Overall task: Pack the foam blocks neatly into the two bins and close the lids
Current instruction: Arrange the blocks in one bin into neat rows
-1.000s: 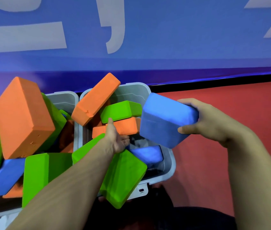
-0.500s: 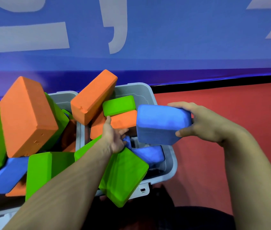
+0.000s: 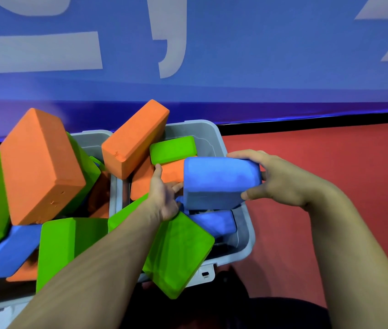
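Fingers of the right hand (image 3: 281, 179) hold a blue block (image 3: 219, 181) over the right bin (image 3: 245, 233); left hand (image 3: 164, 191) at 9 o'clock touches blocks, fingers loose. Blocks messy, lids not on.

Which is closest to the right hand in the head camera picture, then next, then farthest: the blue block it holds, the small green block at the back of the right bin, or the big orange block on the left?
From the right hand:
1. Blue block, in its grip, over the right bin.
2. Small green block, at the back of that bin.
3. Big orange block, far left, tilted up out of the left bin.
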